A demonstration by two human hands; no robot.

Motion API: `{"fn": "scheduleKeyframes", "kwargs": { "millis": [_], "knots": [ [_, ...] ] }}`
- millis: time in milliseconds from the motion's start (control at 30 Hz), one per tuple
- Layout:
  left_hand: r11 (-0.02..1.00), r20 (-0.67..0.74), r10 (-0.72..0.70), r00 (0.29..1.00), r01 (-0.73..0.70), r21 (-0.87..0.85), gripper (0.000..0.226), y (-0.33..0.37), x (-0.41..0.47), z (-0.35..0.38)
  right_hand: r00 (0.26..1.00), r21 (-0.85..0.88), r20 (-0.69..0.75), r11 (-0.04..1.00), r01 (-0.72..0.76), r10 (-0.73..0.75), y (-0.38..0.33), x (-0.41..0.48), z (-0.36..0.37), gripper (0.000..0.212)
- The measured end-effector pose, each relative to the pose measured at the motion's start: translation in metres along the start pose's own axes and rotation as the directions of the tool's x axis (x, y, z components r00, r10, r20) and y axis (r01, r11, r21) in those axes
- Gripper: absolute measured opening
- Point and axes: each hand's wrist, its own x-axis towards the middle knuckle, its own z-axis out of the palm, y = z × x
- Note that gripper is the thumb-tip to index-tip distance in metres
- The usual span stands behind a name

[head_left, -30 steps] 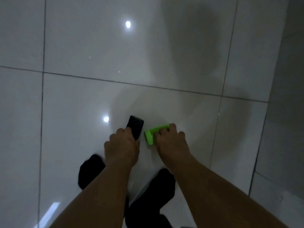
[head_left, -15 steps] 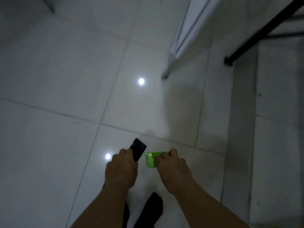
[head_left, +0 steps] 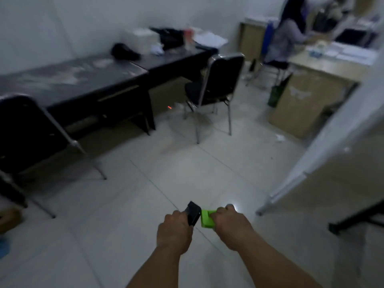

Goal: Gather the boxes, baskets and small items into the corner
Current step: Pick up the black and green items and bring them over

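At lower centre, the left hand grips a black item, the right hand a green box. Both grips look shallow; either could slip onto the tiles mid-carry.

A dim room is floored in pale glossy tiles, with dark desks set along a white wall and black metal-framed chairs placed beside them.
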Motion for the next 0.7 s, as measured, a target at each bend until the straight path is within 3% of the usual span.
{"fn": "scheduleKeyframes", "kwargs": {
  "millis": [267,700],
  "knots": [
    [0.942,-0.096,-0.333,0.938,0.329,-0.061,0.041,-0.175,-0.087,-0.064,0.934,-0.172,0.08,0.918,0.358,-0.349,-0.195,0.067,-0.052,0.027],
    [0.678,-0.088,-0.734,0.674,0.716,-0.168,0.039,-0.51,-0.298,-0.126,0.697,-0.2,0.199,0.668,0.717,-0.688,-0.622,0.087,-0.074,0.028]
  ]
}}
